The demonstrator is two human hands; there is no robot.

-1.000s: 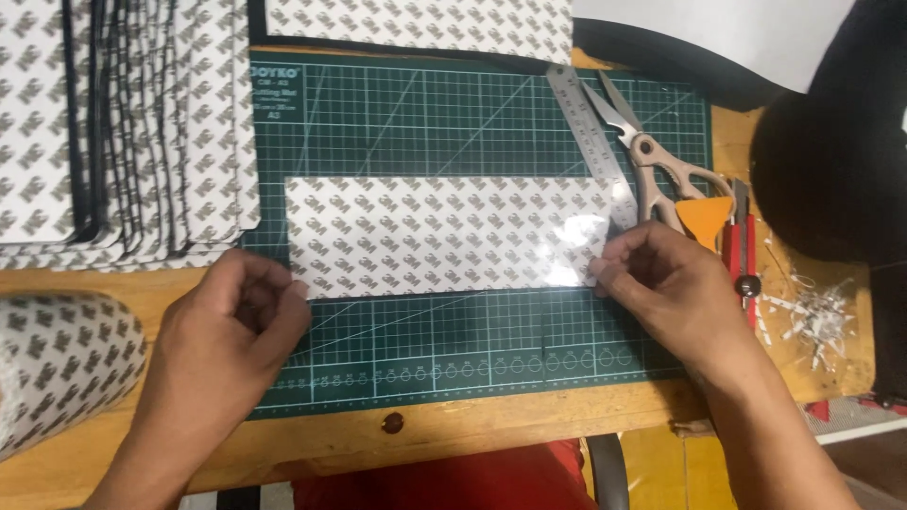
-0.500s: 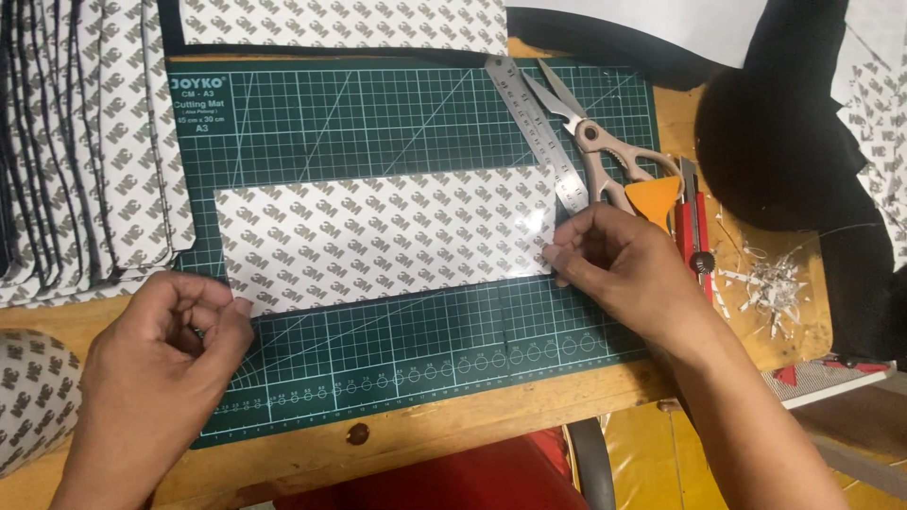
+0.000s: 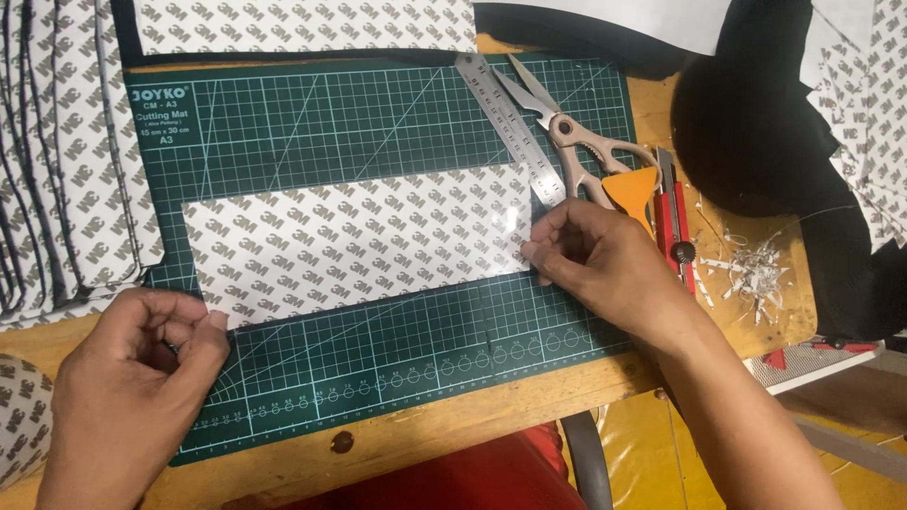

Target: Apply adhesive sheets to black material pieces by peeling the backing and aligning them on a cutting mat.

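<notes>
Head view: since a moment ago the right hand (image 3: 605,260) keeps pinching the patterned strip's (image 3: 359,241) three-o'clock end, while the left hand (image 3: 142,368), fingers curled, now touches its seven-o'clock corner on the cutting mat (image 3: 378,123).

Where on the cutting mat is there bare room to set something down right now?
Two free patches on the green cutting mat: the upper band between the patterned strip and the mat's top edge, left of the steel ruler; and the lower band between both hands. Crowded on the right: ruler, scissors, orange scraper, red knife.

Bright even overhead light, soft shadows, slight glare, sharp focus
</notes>
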